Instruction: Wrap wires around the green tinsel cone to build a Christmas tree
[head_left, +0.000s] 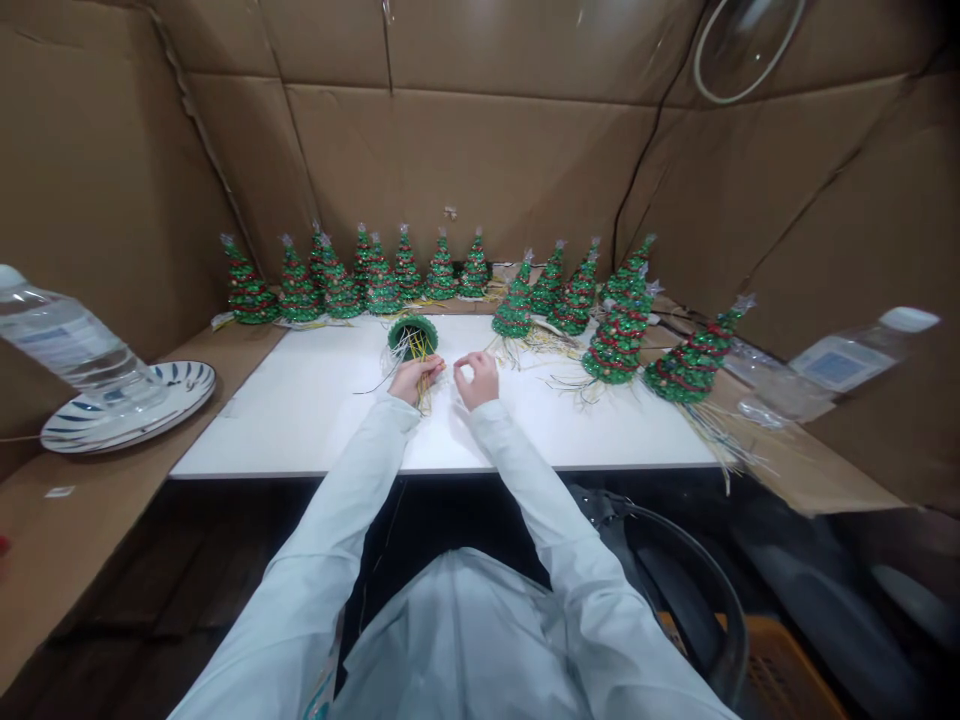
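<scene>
Green tree point(411, 335) tipped on its side, mid-rear of the white tabletop point(300, 420), round base toward the camera. Bundle of yellow and white strands point(420, 360) spilling out of that base onto the tabletop. Left hand point(415, 378) closed around the strands, resting mid-tabletop, on the near-edge side of the tree. Right hand point(477, 378) also mid-tabletop, a little toward its right edge, fingers curled, thumb and forefinger pinched together; too small to tell whether pinching a strand. Pale sleeves point(525, 470) reaching in over the tabletop's near edge. Row of upright trees point(382, 280), green with red trim, along the tabletop's far edge; more point(619, 335) at its far right corner, one leaning tree point(694, 360) past its right edge. Striped plate point(199, 385) off the tabletop's left edge, clear water bottle point(67, 340) lying over it. Second bottle point(847, 360) well off the right edge. Brown cardboard point(480, 150) walling in the tabletop on three sides.
</scene>
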